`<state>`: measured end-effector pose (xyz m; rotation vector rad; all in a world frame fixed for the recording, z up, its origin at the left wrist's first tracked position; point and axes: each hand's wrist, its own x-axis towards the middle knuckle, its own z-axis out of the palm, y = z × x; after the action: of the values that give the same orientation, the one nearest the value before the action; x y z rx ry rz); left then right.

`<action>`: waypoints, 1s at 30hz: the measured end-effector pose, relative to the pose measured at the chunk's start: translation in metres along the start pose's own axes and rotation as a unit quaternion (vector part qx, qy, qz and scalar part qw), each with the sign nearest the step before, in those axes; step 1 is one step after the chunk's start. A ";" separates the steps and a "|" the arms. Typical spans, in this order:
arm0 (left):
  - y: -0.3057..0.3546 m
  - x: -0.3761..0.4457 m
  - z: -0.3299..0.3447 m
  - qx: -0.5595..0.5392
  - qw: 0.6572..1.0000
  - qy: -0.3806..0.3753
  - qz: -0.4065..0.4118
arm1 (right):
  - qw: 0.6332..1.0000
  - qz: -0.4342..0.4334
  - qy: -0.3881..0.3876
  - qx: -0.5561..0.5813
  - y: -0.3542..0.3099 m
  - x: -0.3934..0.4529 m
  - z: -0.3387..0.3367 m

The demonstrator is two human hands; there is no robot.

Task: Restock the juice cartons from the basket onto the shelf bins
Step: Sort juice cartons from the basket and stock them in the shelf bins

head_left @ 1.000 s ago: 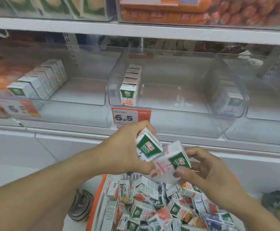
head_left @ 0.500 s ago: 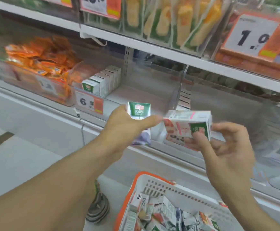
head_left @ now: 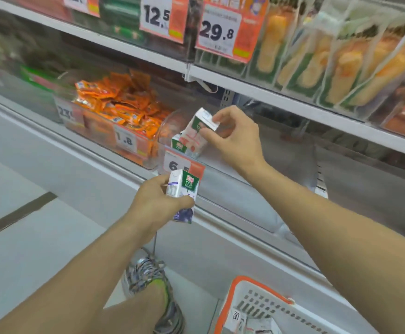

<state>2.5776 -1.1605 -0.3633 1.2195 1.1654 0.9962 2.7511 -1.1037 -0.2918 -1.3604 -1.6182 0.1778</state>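
My right hand [head_left: 235,138] pinches a white and pink juice carton [head_left: 196,135] and holds it tilted inside the clear shelf bin [head_left: 166,127] marked 6.5, right above a green-topped carton [head_left: 179,144] standing at the bin's front. My left hand [head_left: 158,203] grips a second carton [head_left: 183,194], white with a green top and purple base, upright just below that bin's price tag [head_left: 183,166]. The white basket with an orange rim [head_left: 252,284] sits at the bottom right; a few cartons [head_left: 242,319] show inside it.
A bin of orange snack packets [head_left: 124,109] stands left of the juice bin. The shelf above carries yellow packaged goods [head_left: 329,56] and price tags 12.5 and 29.8. White freezer lid [head_left: 80,169] runs below the shelf. My shoe [head_left: 148,278] is on the floor by the basket.
My right hand has carried its carton left and up into the 6.5 bin. My left hand dropped slightly with its carton. The view swung left, pushing the basket to the corner.
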 end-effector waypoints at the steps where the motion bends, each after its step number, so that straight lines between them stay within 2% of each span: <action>1: 0.000 0.000 -0.002 -0.005 1.000 0.001 0.002 | 1.000 0.002 -0.014 -0.014 0.000 0.006 0.010; 6: -0.001 0.002 -0.006 -0.001 1.000 -0.021 0.006 | 0.999 0.031 -0.035 -0.026 0.001 0.025 0.044; 12: -0.004 0.004 -0.008 0.002 0.999 -0.036 0.000 | 0.994 0.028 -0.060 -0.093 -0.005 0.024 0.043; 16: -0.005 0.005 -0.008 -0.004 0.999 -0.031 0.003 | 0.988 0.055 -0.109 -0.099 0.005 0.017 0.049; 21: -0.002 0.008 -0.005 -0.022 0.999 -0.025 0.015 | 0.961 0.084 -0.213 -0.153 0.003 0.014 0.048; 24: -0.002 0.006 0.000 -0.015 0.999 -0.040 0.019 | 0.964 0.057 -0.200 -0.163 -0.002 0.005 0.026; 27: 0.004 0.000 0.008 -0.001 0.997 -0.067 0.031 | 0.982 0.025 -0.172 -0.072 -0.009 -0.017 -0.014; 30: 0.013 -0.008 0.025 0.034 0.992 -0.107 0.059 | 0.975 0.055 -0.208 0.056 -0.008 -0.051 -0.063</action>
<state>2.6019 -1.1708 -0.3498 1.4261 0.9746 0.8948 2.7869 -1.1769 -0.2836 -1.3873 -1.8397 0.6477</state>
